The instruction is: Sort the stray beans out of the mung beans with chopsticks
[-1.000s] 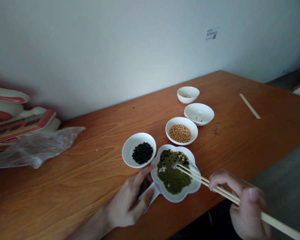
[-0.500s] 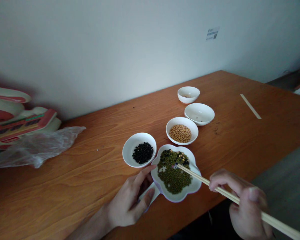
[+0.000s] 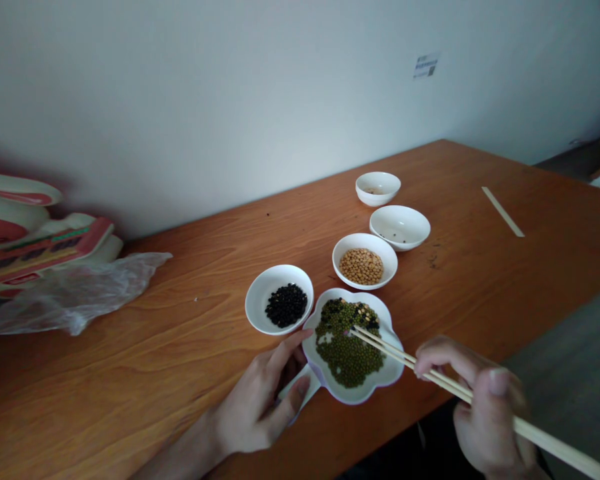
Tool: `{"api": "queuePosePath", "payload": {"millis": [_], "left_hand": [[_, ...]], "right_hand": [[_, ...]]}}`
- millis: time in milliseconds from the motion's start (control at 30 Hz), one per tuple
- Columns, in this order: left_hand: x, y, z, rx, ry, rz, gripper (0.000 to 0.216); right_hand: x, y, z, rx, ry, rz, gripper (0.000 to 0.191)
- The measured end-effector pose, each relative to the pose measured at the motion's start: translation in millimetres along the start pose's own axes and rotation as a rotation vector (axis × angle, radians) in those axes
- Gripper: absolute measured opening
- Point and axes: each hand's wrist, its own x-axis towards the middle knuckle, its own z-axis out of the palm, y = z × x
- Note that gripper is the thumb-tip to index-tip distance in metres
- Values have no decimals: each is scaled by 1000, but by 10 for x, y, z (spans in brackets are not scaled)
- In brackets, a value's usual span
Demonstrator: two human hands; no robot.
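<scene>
My right hand (image 3: 480,407) grips a pair of wooden chopsticks (image 3: 410,360). Their tips rest among the mixed green, black and yellow beans in a white flower-shaped dish (image 3: 387,377) near the table's front edge. My left hand (image 3: 260,403) pinches the dish's handle, index finger along the rim, thumb on the handle. Left of the dish stands a white bowl of black beans (image 3: 279,299); behind it is a white bowl of yellow beans (image 3: 364,260).
Two more small white bowls (image 3: 399,227) (image 3: 377,187) stand in a row toward the wall, nearly empty. A pale paper strip (image 3: 503,211) lies at the right. A clear plastic bag (image 3: 75,290) and stacked packages (image 3: 35,240) sit at the left on the wooden table (image 3: 180,347).
The chopstick tips have parted slightly and shifted a little within the mixed beans. My right hand has drawn back toward me a bit. My left hand has stayed on the handle.
</scene>
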Motion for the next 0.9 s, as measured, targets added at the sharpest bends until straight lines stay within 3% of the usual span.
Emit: {"api": "queuePosePath", "payload": {"millis": [267,400,567,700,800,900], "left_hand": [[-5,-13,-2,-22,-6,6,63],[9,-12,0,-23,-1,23,65],[34,0,-8,-19,0,42,68],[39,1,-8,-19,2,31,69],[43,3,-4,-29,3,48,70],[49,8,-2,-21,5,69,70]], "right_hand": [[-40,-6,-35,-21,64,19,76],[40,-192,15,-22,172,85,85],[385,-582,423,201,319,42,82],[603,-801,721,215,200,13,84],[528,-780,670,190,285,59,85],[290,-539,384,147,320,131,88]]}}
